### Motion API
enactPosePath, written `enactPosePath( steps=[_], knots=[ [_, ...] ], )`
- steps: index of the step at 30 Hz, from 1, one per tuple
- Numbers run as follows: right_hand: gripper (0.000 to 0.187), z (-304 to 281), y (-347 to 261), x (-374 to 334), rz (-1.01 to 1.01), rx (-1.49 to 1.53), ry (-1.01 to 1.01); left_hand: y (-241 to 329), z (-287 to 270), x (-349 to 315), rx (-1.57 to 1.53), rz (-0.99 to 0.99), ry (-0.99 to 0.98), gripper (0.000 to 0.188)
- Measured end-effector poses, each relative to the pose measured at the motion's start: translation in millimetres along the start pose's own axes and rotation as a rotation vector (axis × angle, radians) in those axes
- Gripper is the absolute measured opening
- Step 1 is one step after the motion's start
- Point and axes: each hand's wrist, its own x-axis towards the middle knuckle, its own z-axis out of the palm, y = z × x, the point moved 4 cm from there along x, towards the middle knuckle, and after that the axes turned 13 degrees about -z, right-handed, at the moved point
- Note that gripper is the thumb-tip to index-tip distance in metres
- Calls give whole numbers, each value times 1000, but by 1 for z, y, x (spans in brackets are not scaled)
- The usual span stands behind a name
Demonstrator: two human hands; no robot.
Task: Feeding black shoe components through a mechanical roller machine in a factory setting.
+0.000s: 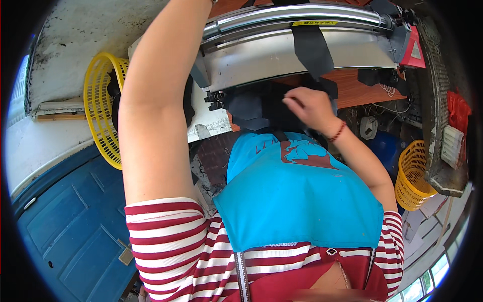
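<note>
My left arm reaches up and out past the top edge, so my left hand is out of view. My right hand [314,108], with a red braided bracelet at the wrist, is over a pile of dark cut sheet pieces [246,108] at the front of a roller machine. Its fingers are curled with thumb and fingertips close together; whether a dark piece is between them is hidden against the black pile. Another dark cut piece [313,50] hangs down over the machine's sloping metal plate [256,60], below the shiny roller [302,15].
A yellow plastic basket [93,108] with dark pieces stands at the left; a second yellow basket [415,176] is low at the right. More dark pieces [377,76] lie on the brown wooden surface [347,93]. A blue door [75,221] is at lower left, a red bag [457,110] far right.
</note>
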Motion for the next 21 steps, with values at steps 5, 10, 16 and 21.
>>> enactPosePath(
  steps=[5, 10, 16, 21],
  knots=[
    [26, 94, 13, 13, -72, -267, -143, 38, -36, -47, -115, 87, 32, 14],
    [23, 110, 19, 19, -66, -343, -322, 55, -87, -71, -82, 250, 116, 15],
    [12, 67, -7, 18, -196, 134, -243, 70, -112, -87, 61, 400, 466, 12],
    [24, -20, -13, 15, 315, 652, 111, 57, -74, -103, 506, 855, 714, 39]
  ],
)
